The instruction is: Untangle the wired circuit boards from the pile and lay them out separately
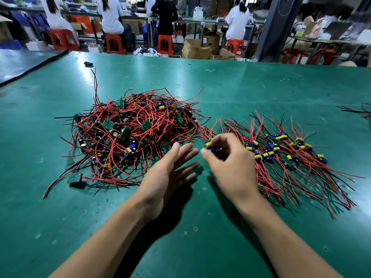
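Your left hand [170, 173] hovers low over the green table [36, 217] with the palm turned toward your other hand, fingers straight and slightly spread, thumb uppermost. It holds nothing. Its fingertips reach to the near right edge of the pile [132, 133], a tangle of red and black wires and small green boards lying left of centre.

Your right hand [226, 163] is just beside the left, back toward you and fingers curled. Thumb and fingers pinch one circuit board [211, 147], whose yellow and blue parts show at the fingertips. The hand is blurred, so the exact finger placement is unclear. Red wires run from the board up toward the pile's right edge.

Both bare forearms come in from the bottom and converge toward the middle of the table.

The laid-out boards [281, 153] lie in a row right of your right hand, their wires fanned toward and away from you.
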Demonstrator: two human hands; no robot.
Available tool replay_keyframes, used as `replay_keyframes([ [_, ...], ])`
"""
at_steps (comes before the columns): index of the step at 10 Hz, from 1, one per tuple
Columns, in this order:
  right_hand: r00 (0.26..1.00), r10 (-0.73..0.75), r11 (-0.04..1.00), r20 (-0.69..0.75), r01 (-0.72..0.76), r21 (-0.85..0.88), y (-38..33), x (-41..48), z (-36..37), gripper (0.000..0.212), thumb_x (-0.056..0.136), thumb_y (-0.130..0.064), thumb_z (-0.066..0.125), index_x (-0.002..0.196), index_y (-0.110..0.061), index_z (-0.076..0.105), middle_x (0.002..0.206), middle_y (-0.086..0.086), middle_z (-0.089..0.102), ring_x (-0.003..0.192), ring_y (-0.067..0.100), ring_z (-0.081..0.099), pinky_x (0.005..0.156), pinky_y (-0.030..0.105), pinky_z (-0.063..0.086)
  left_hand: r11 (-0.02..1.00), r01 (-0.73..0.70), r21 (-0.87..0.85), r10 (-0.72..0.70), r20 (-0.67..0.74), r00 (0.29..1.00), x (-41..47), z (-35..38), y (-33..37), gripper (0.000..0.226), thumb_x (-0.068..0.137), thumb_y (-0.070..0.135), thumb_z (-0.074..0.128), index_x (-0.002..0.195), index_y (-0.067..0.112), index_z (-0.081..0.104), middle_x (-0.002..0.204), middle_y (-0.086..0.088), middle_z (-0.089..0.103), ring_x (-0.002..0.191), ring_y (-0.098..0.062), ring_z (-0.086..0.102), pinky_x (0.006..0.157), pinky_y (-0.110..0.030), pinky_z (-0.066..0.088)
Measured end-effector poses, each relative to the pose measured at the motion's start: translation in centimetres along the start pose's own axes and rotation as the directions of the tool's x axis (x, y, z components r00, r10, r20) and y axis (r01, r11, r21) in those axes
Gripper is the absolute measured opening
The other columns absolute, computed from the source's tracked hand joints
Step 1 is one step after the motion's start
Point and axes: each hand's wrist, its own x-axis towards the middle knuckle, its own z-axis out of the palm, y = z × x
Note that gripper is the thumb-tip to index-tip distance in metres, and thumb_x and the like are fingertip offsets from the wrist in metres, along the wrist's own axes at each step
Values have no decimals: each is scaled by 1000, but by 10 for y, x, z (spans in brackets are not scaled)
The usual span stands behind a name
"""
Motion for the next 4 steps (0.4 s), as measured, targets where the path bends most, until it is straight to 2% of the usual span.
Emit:
replay_keyframes([
  [1,985,9,979,-172,-44,-198,17,22,-26,19,83,-33,77,95,-29,63,88,-13,70,87,13,64,81,28,50,999,8,54,-5,-51,999,5,-3,-2,51,89,53,48,123,18,64,120,3,71,110,-18,68,102,-39,49],
  [2,985,61,918,-161,-119,-378,25,27,-34,28,84,-35,76,108,-23,66,108,0,68,107,27,57,93,39,44,996,10,88,-4,-69,998,3,-5,-2,45,98,45,45,119,11,65,118,-3,72,108,-21,69,101,-39,50],
  [3,985,-13,907,-173,-61,-416,22,24,-32,31,85,-31,76,113,-21,68,116,2,64,112,26,53,98,36,38,995,36,88,-27,-99,995,4,-2,-2,44,101,40,46,114,4,67,112,-11,73,106,-25,70,102,-42,50],
  [4,988,-68,992,-141,53,-112,10,23,-30,20,88,-26,75,107,-21,71,105,-4,67,97,17,62,90,30,46,998,38,41,-33,-104,994,3,-1,-1,42,102,36,45,112,0,66,113,-17,72,104,-29,70,98,-42,52],
])
